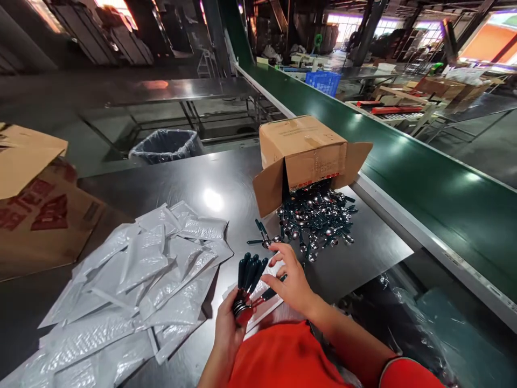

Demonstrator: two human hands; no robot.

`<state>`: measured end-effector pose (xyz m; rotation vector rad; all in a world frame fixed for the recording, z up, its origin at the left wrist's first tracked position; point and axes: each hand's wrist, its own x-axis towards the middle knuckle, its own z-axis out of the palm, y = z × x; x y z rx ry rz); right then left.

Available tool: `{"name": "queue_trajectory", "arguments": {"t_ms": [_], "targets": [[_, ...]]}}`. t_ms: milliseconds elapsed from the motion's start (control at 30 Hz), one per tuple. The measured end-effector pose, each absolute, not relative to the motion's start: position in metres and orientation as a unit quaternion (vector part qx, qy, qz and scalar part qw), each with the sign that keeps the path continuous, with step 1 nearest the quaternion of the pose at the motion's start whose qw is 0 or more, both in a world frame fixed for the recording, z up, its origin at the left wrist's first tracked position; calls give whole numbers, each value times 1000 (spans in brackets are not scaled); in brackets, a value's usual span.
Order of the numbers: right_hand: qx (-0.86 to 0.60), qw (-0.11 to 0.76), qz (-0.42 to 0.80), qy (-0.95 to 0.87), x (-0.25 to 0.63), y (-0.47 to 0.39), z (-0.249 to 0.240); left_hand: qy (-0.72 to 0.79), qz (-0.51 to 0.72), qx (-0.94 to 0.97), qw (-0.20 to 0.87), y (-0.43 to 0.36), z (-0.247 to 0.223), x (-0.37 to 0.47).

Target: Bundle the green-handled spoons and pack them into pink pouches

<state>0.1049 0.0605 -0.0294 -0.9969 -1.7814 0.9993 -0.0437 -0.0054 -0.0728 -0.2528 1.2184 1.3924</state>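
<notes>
In my left hand (230,320), closed at the lower middle, is a bunch of teaspoons (251,272) with dark green handles. Their metal bowls sit stacked in my fingers and the handles point up. One more spoon (269,294) slants away from the bunch, its handle passing behind my right thumb. My right hand (291,280) is beside the bunch with thumb and forefinger apart; whether it touches that spoon is unclear. Just beyond my right fingertips, a few loose spoons (262,231) lie on the metal table. A large pile of spoons (319,215) spills from a tipped cardboard box (305,134).
White padded mailers (149,269) are heaped at left on the metal table (238,199), near an open carton (44,210). A lined bin (167,146) stands past the far edge. A green conveyor belt (404,145) runs along the right. Clear plastic bags (412,318) lie lower right.
</notes>
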Motion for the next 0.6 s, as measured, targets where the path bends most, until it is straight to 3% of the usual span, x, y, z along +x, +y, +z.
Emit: {"name": "queue_trajectory", "arguments": {"t_ms": [333, 600], "targets": [[-337, 457, 325, -756, 105, 59, -20, 526, 589, -132, 600, -6, -68, -38], [-286, 392, 307, -819, 109, 63, -17, 548, 585, -116, 587, -8, -75, -39]]}}
